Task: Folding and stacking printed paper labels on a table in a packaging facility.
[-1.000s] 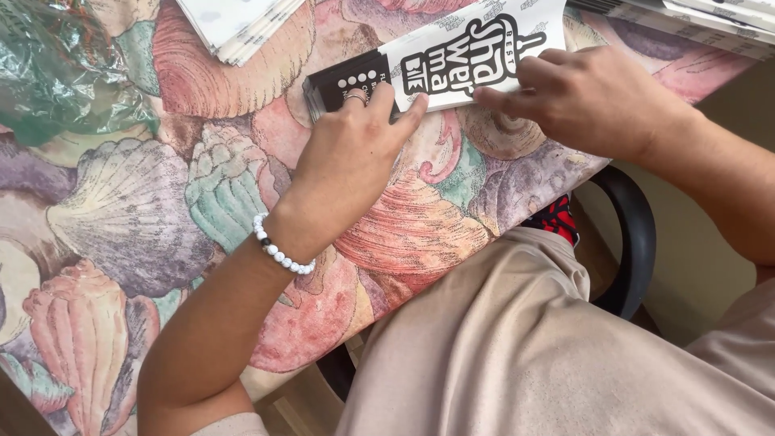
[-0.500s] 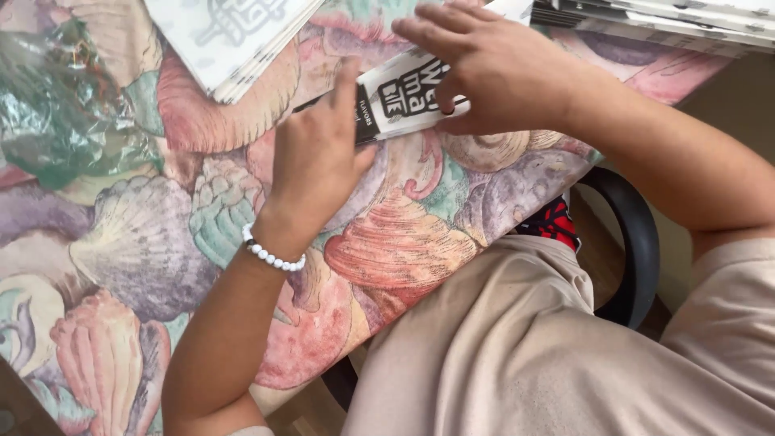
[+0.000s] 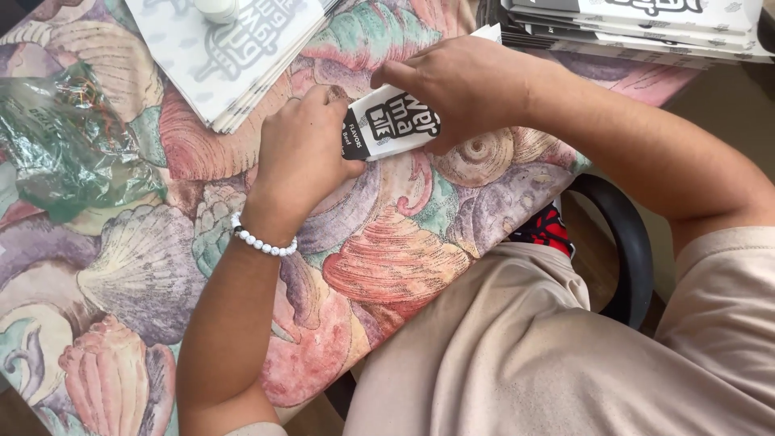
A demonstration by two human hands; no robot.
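Clearly, from the head camera, both hands are closed on one black-and-white printed paper sleeve lying flat on the shell-patterned tablecloth, near the table's far edge and toward its right side. The left hand, with a white bead bracelet at the wrist, pinches the sleeve's black near-left end between thumb and curled fingers. The right hand lies palm down over the sleeve's upper part, fingers pressing it to the cloth and hiding much of it.

To handle the sleeve well, I judge that the pressing hand should keep it flat while the pinching fingers work only at the end, so that the thin paper neither buckles nor slides on the cloth.

Just beyond the left hand, at the far edge, lies a stack of flat white printed sheets with a small white round thing on top; it sits near the knuckles and leaves little room there. A crumpled clear plastic bag lies by the left edge, well apart. Another pile of flat printed sleeves fills the far right corner, close behind the right forearm. Below the near edge are the person's beige-clad lap and a dark chair arm.
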